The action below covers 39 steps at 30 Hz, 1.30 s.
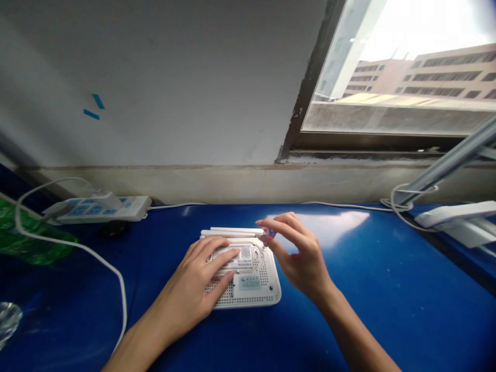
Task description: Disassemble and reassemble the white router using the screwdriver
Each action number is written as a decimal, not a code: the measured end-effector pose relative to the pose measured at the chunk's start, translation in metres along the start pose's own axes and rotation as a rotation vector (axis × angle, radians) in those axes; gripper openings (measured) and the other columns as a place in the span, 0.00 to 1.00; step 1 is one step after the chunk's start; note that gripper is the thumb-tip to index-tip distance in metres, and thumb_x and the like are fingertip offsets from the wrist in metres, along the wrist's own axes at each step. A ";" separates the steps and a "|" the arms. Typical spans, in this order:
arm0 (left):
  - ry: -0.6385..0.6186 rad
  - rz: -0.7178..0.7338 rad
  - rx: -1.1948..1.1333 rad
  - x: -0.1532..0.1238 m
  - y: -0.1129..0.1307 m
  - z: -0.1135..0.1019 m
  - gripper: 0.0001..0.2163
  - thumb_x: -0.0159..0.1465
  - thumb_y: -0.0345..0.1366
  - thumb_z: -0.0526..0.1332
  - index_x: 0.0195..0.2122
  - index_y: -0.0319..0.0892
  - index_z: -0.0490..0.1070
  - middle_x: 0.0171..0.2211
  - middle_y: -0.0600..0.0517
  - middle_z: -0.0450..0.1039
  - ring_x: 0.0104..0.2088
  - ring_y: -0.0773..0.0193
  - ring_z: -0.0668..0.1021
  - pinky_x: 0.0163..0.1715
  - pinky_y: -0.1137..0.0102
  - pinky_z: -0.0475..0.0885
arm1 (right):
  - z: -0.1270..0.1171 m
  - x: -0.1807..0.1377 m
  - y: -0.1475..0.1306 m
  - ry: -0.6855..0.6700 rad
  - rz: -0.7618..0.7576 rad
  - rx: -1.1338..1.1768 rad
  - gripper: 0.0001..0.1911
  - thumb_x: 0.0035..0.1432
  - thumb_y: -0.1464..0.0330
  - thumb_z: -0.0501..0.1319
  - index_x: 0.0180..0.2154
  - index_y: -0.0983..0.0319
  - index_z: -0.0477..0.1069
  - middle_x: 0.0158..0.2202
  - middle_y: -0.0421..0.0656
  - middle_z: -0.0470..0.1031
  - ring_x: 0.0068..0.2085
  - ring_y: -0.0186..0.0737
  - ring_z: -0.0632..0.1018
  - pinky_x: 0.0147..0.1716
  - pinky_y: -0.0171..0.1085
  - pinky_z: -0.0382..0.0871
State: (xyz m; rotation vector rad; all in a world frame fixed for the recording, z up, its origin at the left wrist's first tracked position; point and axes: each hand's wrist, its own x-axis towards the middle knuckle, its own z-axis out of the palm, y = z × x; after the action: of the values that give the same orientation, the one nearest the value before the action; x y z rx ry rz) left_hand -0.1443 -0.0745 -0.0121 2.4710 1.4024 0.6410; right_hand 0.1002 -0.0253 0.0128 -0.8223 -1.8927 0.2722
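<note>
Router [267, 292] being pinned flat while small bluish piece [271, 233] is being pinched above its far corner

Nearest the view, the left hand [194, 279] is being pressed onto the upturned underside of the white router, with its fingers open and spread across a raised panel. A QR-code label [245, 252] is being left exposed between the fingertips and the panel's right end, and a pale sticker [249, 282] is being shown below it. The small bluish piece is being gripped between the thumb and forefinger of the right hand [298, 258], while the remaining fingers are being held loosely curled. Its exact kind cannot be told at this size. It is being held just above the router's far right corner, well within the right hand's reach and farther from the left hand. Folded white antennas [232, 231] are being kept along the far edge, so the router's long axis is being laid across the view.

Beyond, the blue tabletop [387, 310] is being crossed by a white cable [77, 245] from a power strip [96, 209], and daylight is being admitted through a window [399, 67].
</note>
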 end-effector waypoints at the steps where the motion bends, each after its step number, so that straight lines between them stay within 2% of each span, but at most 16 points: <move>1: 0.001 -0.001 -0.002 0.000 0.000 0.000 0.17 0.74 0.41 0.57 0.63 0.57 0.67 0.63 0.50 0.67 0.63 0.50 0.68 0.63 0.47 0.66 | 0.001 0.000 0.000 0.017 0.007 -0.025 0.12 0.64 0.74 0.65 0.48 0.58 0.78 0.36 0.43 0.77 0.38 0.42 0.75 0.40 0.44 0.73; 3: 0.007 0.000 -0.009 0.001 0.001 -0.001 0.17 0.74 0.41 0.57 0.63 0.56 0.68 0.62 0.49 0.67 0.63 0.50 0.68 0.63 0.48 0.66 | 0.002 0.001 -0.001 0.033 0.024 -0.061 0.12 0.66 0.73 0.63 0.50 0.59 0.77 0.37 0.45 0.77 0.40 0.43 0.75 0.41 0.45 0.72; 7: 0.012 0.003 -0.027 0.001 0.003 -0.002 0.17 0.73 0.39 0.58 0.62 0.53 0.69 0.62 0.48 0.68 0.62 0.50 0.69 0.63 0.49 0.67 | -0.001 -0.001 -0.001 -0.042 0.023 0.014 0.23 0.70 0.77 0.54 0.62 0.55 0.69 0.52 0.47 0.79 0.54 0.45 0.75 0.52 0.49 0.71; 10: 0.007 -0.002 -0.032 0.002 0.004 -0.003 0.17 0.73 0.39 0.58 0.62 0.52 0.69 0.61 0.47 0.68 0.62 0.50 0.69 0.63 0.49 0.66 | -0.003 -0.001 -0.002 -0.062 0.014 0.057 0.24 0.68 0.77 0.57 0.61 0.53 0.70 0.46 0.44 0.81 0.47 0.43 0.78 0.47 0.46 0.74; 13: 0.009 -0.008 -0.035 0.002 0.006 -0.004 0.17 0.73 0.39 0.59 0.62 0.51 0.70 0.61 0.47 0.68 0.62 0.50 0.69 0.63 0.50 0.65 | -0.002 0.000 -0.002 -0.027 0.007 -0.025 0.17 0.66 0.75 0.62 0.53 0.55 0.77 0.39 0.44 0.78 0.39 0.42 0.77 0.40 0.44 0.73; 16: 0.008 -0.011 -0.042 0.002 0.007 -0.006 0.17 0.72 0.39 0.59 0.61 0.51 0.71 0.62 0.47 0.68 0.63 0.51 0.68 0.64 0.51 0.64 | -0.002 -0.002 0.000 -0.002 0.047 -0.092 0.11 0.66 0.73 0.63 0.48 0.57 0.79 0.35 0.43 0.74 0.35 0.39 0.76 0.35 0.41 0.72; 18: 0.010 -0.008 -0.052 0.002 0.008 -0.006 0.17 0.72 0.38 0.60 0.61 0.50 0.71 0.62 0.47 0.68 0.63 0.52 0.68 0.65 0.51 0.63 | -0.003 -0.005 0.001 -0.036 0.069 -0.088 0.16 0.69 0.72 0.59 0.55 0.56 0.76 0.42 0.46 0.75 0.40 0.41 0.77 0.40 0.43 0.73; 20: 0.017 -0.003 -0.062 0.002 0.008 -0.007 0.17 0.71 0.37 0.61 0.61 0.49 0.71 0.61 0.47 0.68 0.63 0.52 0.68 0.65 0.52 0.63 | -0.006 -0.007 0.002 -0.114 0.062 -0.035 0.23 0.71 0.74 0.55 0.64 0.55 0.68 0.53 0.50 0.75 0.52 0.45 0.77 0.51 0.48 0.72; 22: 0.026 0.001 -0.070 0.002 0.009 -0.008 0.17 0.71 0.37 0.61 0.61 0.49 0.71 0.61 0.47 0.68 0.63 0.53 0.68 0.65 0.53 0.63 | -0.009 -0.008 0.002 -0.150 0.036 0.013 0.25 0.71 0.75 0.54 0.66 0.54 0.65 0.57 0.48 0.75 0.58 0.47 0.74 0.55 0.50 0.69; 25: 0.035 0.005 -0.077 0.002 0.010 -0.009 0.17 0.71 0.37 0.61 0.60 0.49 0.71 0.61 0.47 0.69 0.62 0.53 0.69 0.64 0.53 0.64 | -0.010 -0.006 0.002 -0.075 0.000 -0.035 0.21 0.67 0.75 0.61 0.58 0.53 0.73 0.46 0.45 0.80 0.48 0.46 0.79 0.47 0.47 0.73; 29: 0.030 0.014 -0.077 0.002 0.010 -0.010 0.17 0.71 0.37 0.61 0.61 0.50 0.71 0.61 0.46 0.69 0.63 0.51 0.69 0.64 0.51 0.64 | -0.003 -0.004 0.003 0.022 0.005 -0.155 0.13 0.64 0.71 0.66 0.50 0.54 0.78 0.36 0.43 0.76 0.36 0.43 0.76 0.37 0.44 0.71; 31: 0.016 0.013 -0.072 0.002 0.009 -0.009 0.17 0.71 0.37 0.61 0.61 0.50 0.71 0.61 0.46 0.69 0.63 0.51 0.69 0.64 0.51 0.64 | 0.000 -0.004 0.002 0.002 0.012 -0.160 0.17 0.67 0.71 0.62 0.56 0.53 0.75 0.38 0.45 0.75 0.40 0.45 0.76 0.41 0.46 0.72; 33: 0.011 0.009 -0.064 0.002 0.009 -0.008 0.17 0.72 0.37 0.61 0.61 0.50 0.71 0.61 0.46 0.69 0.63 0.52 0.69 0.64 0.51 0.64 | 0.001 -0.005 0.000 -0.069 0.012 -0.105 0.25 0.70 0.73 0.56 0.65 0.52 0.66 0.48 0.48 0.77 0.48 0.48 0.76 0.49 0.50 0.71; 35: 0.018 0.011 -0.058 0.002 0.008 -0.008 0.16 0.72 0.37 0.60 0.60 0.50 0.72 0.61 0.46 0.70 0.63 0.51 0.69 0.64 0.51 0.64 | 0.000 -0.006 -0.002 -0.124 0.014 -0.021 0.28 0.71 0.75 0.51 0.68 0.50 0.61 0.55 0.48 0.76 0.53 0.48 0.76 0.53 0.52 0.70; 37: 0.016 0.013 -0.053 0.003 0.008 -0.007 0.16 0.72 0.38 0.60 0.60 0.50 0.71 0.61 0.46 0.69 0.63 0.51 0.69 0.64 0.51 0.64 | 0.001 -0.005 -0.004 -0.114 0.009 0.017 0.26 0.70 0.75 0.53 0.65 0.51 0.66 0.51 0.46 0.79 0.50 0.46 0.77 0.49 0.49 0.72; 39: 0.008 0.011 -0.049 0.003 0.008 -0.007 0.16 0.72 0.38 0.60 0.61 0.50 0.71 0.61 0.47 0.69 0.63 0.51 0.69 0.63 0.51 0.65 | 0.002 -0.002 -0.004 -0.051 -0.004 -0.012 0.21 0.68 0.75 0.59 0.58 0.52 0.73 0.42 0.44 0.80 0.43 0.44 0.77 0.43 0.46 0.73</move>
State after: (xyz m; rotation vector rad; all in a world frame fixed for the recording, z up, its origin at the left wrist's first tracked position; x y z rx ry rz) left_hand -0.1403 -0.0769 -0.0016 2.4424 1.3601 0.6805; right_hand 0.0973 -0.0292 0.0120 -0.8266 -1.9446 0.2822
